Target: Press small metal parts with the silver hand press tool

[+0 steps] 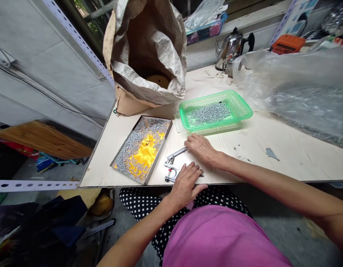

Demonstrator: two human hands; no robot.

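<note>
A silver metal hand press (171, 167) with a hinged lever, a spring and a curved jaw lies on the table near the front edge. My right hand (201, 149) is closed over the end of its upper lever, fingers curled down. My left hand (185, 184) lies over the lower part of the tool, fingers stretched out and thumb apart; what is under the palm is hidden. Left of the press is a shallow tray (158, 157) of small silver metal pins or tubes on a yellow bottom. A green plastic basket (245, 111) holds more such pieces.
A large open paper sack (174, 87) stands at the back left. A steel kettle (229, 50), an orange box (287, 44) and a big clear plastic bag (302, 70) are toward the back right. Small scraps (271, 154) lie on the table (294, 163).
</note>
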